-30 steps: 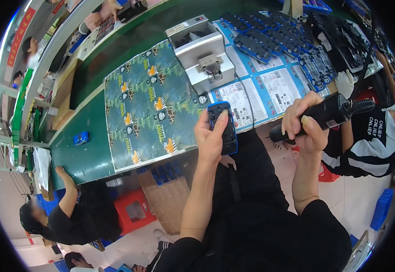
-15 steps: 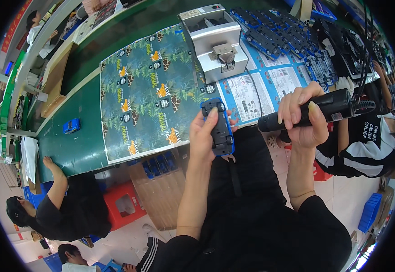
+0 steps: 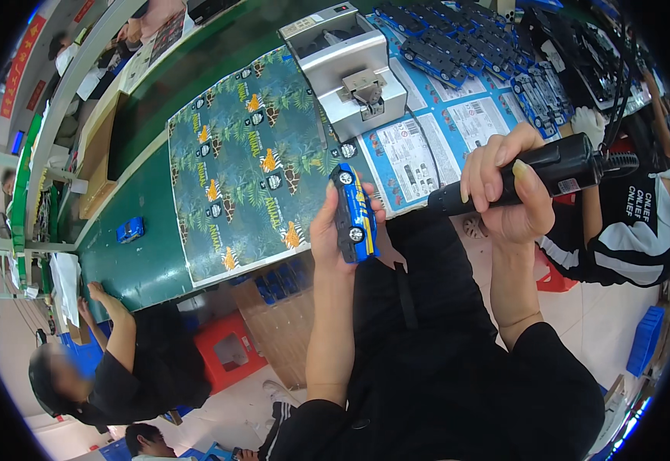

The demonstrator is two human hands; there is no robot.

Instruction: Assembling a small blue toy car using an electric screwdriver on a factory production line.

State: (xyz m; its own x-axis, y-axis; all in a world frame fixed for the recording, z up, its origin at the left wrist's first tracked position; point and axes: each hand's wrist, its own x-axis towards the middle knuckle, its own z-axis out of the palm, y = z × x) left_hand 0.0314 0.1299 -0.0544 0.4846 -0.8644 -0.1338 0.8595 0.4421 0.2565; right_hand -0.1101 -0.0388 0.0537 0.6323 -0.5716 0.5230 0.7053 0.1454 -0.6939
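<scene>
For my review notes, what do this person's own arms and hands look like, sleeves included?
Short black sleeves cover the upper arms, ending near the elbows, with both forearms bare below. The left grip and right grip are ungloved hands, and no watch, bracelet or ring shows. The right thumbnail looks long.

Left hand point(image 3: 326, 238) holds blue toy car point(image 3: 358, 216); right hand point(image 3: 516, 196) grips black tool point(image 3: 565, 168), tip point(image 3: 440, 202) unclear.
</scene>
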